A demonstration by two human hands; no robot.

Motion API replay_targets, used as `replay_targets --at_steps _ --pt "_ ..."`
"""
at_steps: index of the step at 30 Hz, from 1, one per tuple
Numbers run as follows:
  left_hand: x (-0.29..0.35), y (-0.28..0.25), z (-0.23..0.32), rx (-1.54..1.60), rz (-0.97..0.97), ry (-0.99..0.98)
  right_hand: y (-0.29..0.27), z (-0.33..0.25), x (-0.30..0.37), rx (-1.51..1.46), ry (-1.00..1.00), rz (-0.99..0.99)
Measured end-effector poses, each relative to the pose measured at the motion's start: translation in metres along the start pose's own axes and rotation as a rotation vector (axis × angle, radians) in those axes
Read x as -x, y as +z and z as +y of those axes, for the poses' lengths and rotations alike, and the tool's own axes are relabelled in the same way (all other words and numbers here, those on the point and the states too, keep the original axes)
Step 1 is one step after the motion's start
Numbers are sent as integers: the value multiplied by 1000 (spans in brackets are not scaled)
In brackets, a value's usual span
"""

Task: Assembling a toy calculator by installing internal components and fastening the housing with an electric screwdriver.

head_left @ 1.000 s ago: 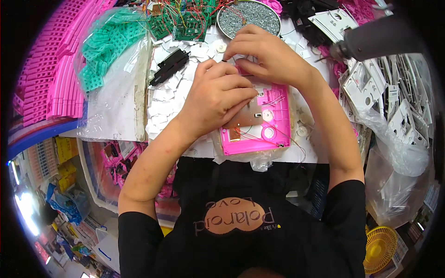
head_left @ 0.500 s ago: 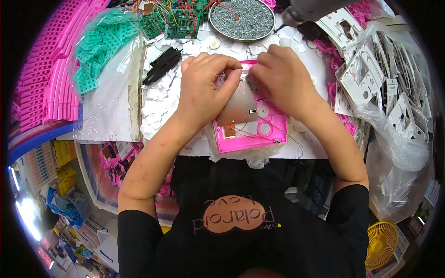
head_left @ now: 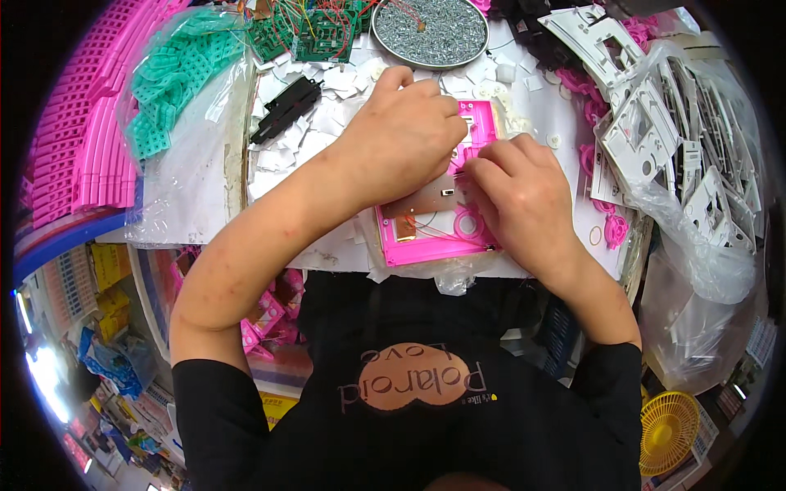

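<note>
A pink plastic housing point(head_left: 422, 251) lies on the table in front of me, with a clear plastic bag under its near edge. Inside it are a brownish-grey metal plate point(head_left: 426, 200), partly covered by my hands, and thin red wires. My left hand point(head_left: 409, 135) reaches over the housing's upper part, its fingers curled down. Over the right side, my right hand point(head_left: 524, 192) has its fingers pinched together near the plate's edge. Both sets of fingertips are close to each other, and whatever they grip is hidden or too small to make out.
Beyond the housing stand a round tray of screws point(head_left: 434, 59) and green circuit boards point(head_left: 323, 37) with wires. A black plastic part point(head_left: 286, 109) rests on white scraps. Teal pieces point(head_left: 184, 82) and pink panels point(head_left: 110, 155) are left; bagged white panels point(head_left: 647, 135) are right.
My left hand has shifted right across the housing. My right hand has come down toward me along its right side. The dark tool at the top right has mostly left the picture.
</note>
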State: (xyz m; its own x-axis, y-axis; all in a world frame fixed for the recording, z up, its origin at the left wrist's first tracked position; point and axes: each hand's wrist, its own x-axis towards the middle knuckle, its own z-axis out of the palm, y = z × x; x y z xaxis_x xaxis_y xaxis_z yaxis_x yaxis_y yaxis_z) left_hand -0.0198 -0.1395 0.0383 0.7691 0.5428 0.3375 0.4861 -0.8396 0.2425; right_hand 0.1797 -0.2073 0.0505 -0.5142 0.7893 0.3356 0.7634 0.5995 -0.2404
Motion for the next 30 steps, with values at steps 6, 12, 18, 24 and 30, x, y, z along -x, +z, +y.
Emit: replay_targets --at_steps 6,12,18,24,30 --pt "-18 -3 17 -220 -246 53 -13 -2 -7 95 9 -72" --pt "-28 -4 -5 106 -301 -293 -9 9 -14 50 18 -31" --pt "-41 -19 -11 156 -440 -413 14 20 -13 -313 -13 115" --pt "-41 -20 -5 164 -437 -450 13 16 -17 -189 118 75" --pt "-56 -27 1 90 -575 -425 -2 19 -27 -54 -76 -144"
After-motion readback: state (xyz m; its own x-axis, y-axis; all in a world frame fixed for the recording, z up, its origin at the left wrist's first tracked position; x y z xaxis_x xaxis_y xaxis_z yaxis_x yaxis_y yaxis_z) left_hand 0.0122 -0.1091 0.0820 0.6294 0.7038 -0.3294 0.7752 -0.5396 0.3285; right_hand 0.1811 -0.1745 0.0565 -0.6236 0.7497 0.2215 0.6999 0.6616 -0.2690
